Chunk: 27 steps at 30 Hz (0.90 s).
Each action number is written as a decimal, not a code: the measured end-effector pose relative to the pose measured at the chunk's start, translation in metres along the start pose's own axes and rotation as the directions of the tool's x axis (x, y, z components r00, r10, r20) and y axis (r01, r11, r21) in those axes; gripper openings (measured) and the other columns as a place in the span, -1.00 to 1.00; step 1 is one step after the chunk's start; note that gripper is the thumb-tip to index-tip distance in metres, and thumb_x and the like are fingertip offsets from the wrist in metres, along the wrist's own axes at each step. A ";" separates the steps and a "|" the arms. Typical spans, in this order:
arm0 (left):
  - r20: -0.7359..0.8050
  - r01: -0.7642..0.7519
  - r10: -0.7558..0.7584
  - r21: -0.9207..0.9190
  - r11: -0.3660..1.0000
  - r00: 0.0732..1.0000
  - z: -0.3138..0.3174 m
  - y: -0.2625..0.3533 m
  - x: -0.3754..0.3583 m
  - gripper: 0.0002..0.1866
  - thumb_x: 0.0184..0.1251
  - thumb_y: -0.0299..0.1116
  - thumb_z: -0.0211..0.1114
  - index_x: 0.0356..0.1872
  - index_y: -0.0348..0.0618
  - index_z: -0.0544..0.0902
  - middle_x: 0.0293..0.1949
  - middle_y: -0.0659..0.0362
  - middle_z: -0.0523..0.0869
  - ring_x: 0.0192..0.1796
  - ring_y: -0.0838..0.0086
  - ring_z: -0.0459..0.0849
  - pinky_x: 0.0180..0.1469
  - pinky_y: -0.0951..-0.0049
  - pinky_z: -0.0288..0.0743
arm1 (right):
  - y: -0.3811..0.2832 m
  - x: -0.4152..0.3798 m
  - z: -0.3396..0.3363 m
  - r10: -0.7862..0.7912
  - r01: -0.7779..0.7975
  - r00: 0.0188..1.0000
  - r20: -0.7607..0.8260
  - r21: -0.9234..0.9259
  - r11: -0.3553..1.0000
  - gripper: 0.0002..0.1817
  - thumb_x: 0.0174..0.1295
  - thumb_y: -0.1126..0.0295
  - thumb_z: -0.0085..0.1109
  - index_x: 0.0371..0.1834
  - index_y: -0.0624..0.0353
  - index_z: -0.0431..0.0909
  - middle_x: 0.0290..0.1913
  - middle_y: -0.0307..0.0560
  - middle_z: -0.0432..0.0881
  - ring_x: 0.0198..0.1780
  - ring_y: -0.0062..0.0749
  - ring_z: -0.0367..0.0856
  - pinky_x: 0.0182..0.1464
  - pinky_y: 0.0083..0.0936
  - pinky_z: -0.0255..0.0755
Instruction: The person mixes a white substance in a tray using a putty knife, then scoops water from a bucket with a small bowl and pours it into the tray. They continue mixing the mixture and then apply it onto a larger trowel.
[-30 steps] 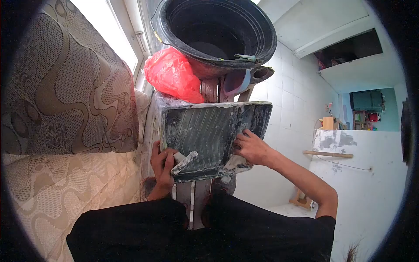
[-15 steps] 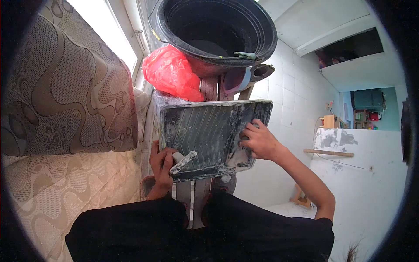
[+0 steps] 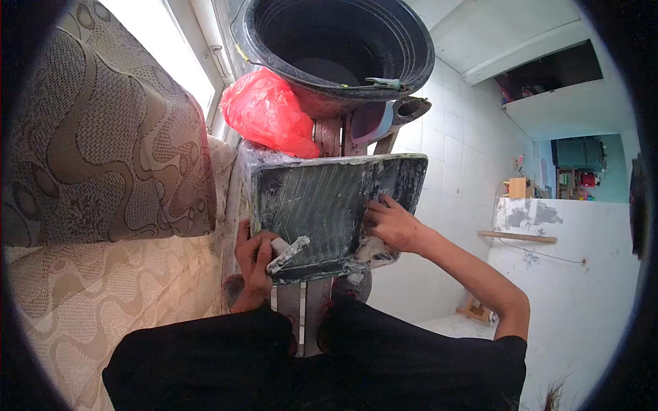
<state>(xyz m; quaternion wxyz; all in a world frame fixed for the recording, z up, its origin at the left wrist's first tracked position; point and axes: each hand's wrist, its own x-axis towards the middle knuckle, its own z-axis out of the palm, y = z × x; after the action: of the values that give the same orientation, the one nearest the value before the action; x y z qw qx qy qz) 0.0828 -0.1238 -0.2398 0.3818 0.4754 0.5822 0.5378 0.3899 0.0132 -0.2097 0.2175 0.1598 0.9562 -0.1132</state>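
Observation:
A black paint tray [image 3: 315, 198], ribbed and smeared with white residue, lies over the narrow wooden bench in front of my knees. At its lower left corner my left hand [image 3: 255, 264] is closed round the rim. Under that thumb lies a pale scraper [image 3: 288, 255] with a crusted white edge. My right hand [image 3: 392, 225] reaches into the tray's right part, its fingers curled and pressed against the inner surface. Whatever those fingers hold, if anything, is hidden. White paste [image 3: 375, 253] coats the tray's corner below the right hand.
Beyond the tray stands a large black tub [image 3: 336, 48]. A red plastic bag [image 3: 267, 113] and a purplish container [image 3: 370, 123] sit beside it. The wooden bench [image 3: 319, 308] runs between my legs. A patterned curtain [image 3: 110, 137] hangs on the left.
My right hand has moved slightly left and down inside the tray, its fingers curling in more. My left hand, the scraper and the tray have barely moved.

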 end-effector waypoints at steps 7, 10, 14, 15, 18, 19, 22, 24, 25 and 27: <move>-0.107 0.031 -0.035 -0.041 0.999 0.994 0.003 -0.008 -0.005 -0.57 0.49 -0.14 0.11 -0.36 -0.38 0.67 -0.52 0.10 0.59 -0.35 0.34 0.49 0.36 0.19 0.20 | 0.005 -0.005 -0.010 -0.018 0.014 0.996 0.083 0.056 0.998 -0.77 -0.04 0.41 0.37 -0.25 0.00 0.80 0.11 -0.08 0.67 0.39 -0.14 0.42 0.51 0.04 0.16; -0.039 0.037 -0.038 -0.030 0.999 0.999 -0.002 -0.009 -0.003 -0.56 0.49 -0.14 0.11 -0.35 -0.38 0.67 -0.48 0.07 0.60 -0.35 0.34 0.47 0.30 0.22 0.25 | 0.009 -0.011 -0.009 -0.078 0.077 0.997 0.005 0.062 0.995 -0.77 -0.10 0.39 0.41 -0.29 0.00 0.81 0.08 -0.11 0.68 0.36 -0.16 0.44 0.52 -0.02 0.16; -0.039 0.029 -0.032 -0.056 0.998 0.999 0.001 -0.008 -0.004 -0.57 0.48 -0.15 0.11 -0.39 -0.37 0.66 -0.54 0.11 0.58 -0.36 0.33 0.45 0.42 0.16 0.15 | 0.014 -0.014 -0.015 -0.141 0.142 0.989 -0.035 0.025 0.990 -0.76 -0.21 0.37 0.44 -0.36 -0.03 0.81 0.03 -0.17 0.69 0.30 -0.19 0.49 0.51 -0.10 0.20; -0.039 0.029 -0.031 -0.055 0.998 0.999 0.001 -0.008 -0.003 -0.57 0.48 -0.15 0.11 -0.39 -0.37 0.66 -0.54 0.11 0.58 -0.36 0.33 0.45 0.42 0.16 0.15 | 0.015 -0.016 -0.018 -0.168 0.172 0.983 -0.077 0.043 0.984 -0.75 -0.24 0.36 0.44 -0.38 -0.03 0.80 0.00 -0.18 0.69 0.26 -0.21 0.51 0.50 -0.11 0.21; -0.017 0.007 -0.008 -0.019 1.000 1.000 0.001 -0.004 -0.002 -0.57 0.48 -0.16 0.09 -0.42 -0.36 0.66 -0.58 0.13 0.58 -0.42 0.32 0.44 0.50 0.10 0.03 | 0.012 -0.031 -0.039 -0.063 0.072 0.989 -0.136 0.064 0.995 -0.75 -0.25 0.39 0.44 -0.39 -0.02 0.79 -0.06 -0.20 0.67 0.18 -0.23 0.53 0.48 -0.10 0.24; -0.063 -0.026 0.025 -0.008 1.000 0.998 0.005 -0.002 -0.001 -0.57 0.47 -0.16 0.09 -0.42 -0.36 0.65 -0.58 0.14 0.58 -0.45 0.32 0.43 0.53 0.09 0.00 | 0.011 -0.038 -0.045 -0.063 0.073 0.989 -0.134 0.065 0.995 -0.75 -0.25 0.39 0.44 -0.39 -0.02 0.79 -0.06 -0.20 0.67 0.18 -0.23 0.53 0.48 -0.10 0.24; -0.080 -0.050 0.048 -0.019 0.999 0.996 0.005 -0.006 0.000 -0.57 0.47 -0.17 0.08 -0.42 -0.37 0.64 -0.58 0.13 0.59 -0.50 0.33 0.42 0.57 0.07 -0.05 | 0.004 -0.059 -0.050 0.090 -0.085 0.979 -0.182 0.031 0.996 -0.74 -0.24 0.43 0.43 -0.36 -0.01 0.78 -0.11 -0.21 0.65 0.12 -0.26 0.53 0.43 -0.13 0.28; -0.050 -0.036 0.034 -0.038 0.999 0.998 0.004 -0.009 -0.001 -0.57 0.47 -0.17 0.07 -0.42 -0.37 0.63 -0.58 0.13 0.59 -0.52 0.34 0.42 0.58 0.06 -0.08 | -0.004 -0.074 -0.040 0.256 -0.242 0.931 -0.260 0.084 0.967 -0.65 -0.20 0.50 0.38 -0.26 -0.09 0.78 -0.14 -0.25 0.64 0.05 -0.22 0.53 0.25 -0.09 0.33; -0.052 -0.047 0.045 -0.034 0.998 0.998 0.004 -0.009 -0.001 -0.57 0.47 -0.17 0.07 -0.43 -0.38 0.63 -0.58 0.13 0.59 -0.52 0.33 0.43 0.59 0.06 -0.10 | -0.009 -0.080 -0.037 0.256 -0.242 0.931 -0.259 0.085 0.966 -0.65 -0.20 0.50 0.38 -0.26 -0.09 0.78 -0.14 -0.25 0.64 0.05 -0.22 0.53 0.25 -0.09 0.33; -0.050 -0.057 0.056 -0.031 0.998 0.997 0.003 -0.007 0.000 -0.57 0.47 -0.17 0.07 -0.43 -0.38 0.62 -0.58 0.12 0.60 -0.52 0.33 0.44 0.60 0.06 -0.11 | -0.020 -0.090 -0.032 0.427 -0.396 0.864 -0.268 0.163 0.904 -0.73 -0.08 0.49 0.34 -0.25 -0.01 0.78 -0.20 -0.23 0.67 0.03 -0.27 0.57 0.16 -0.20 0.37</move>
<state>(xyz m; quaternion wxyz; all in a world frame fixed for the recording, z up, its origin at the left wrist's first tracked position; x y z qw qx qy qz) 0.0850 -0.1232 -0.2476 0.3599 0.4721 0.5688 0.5692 0.4475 -0.0190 -0.1380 0.0818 0.3862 0.9146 -0.0880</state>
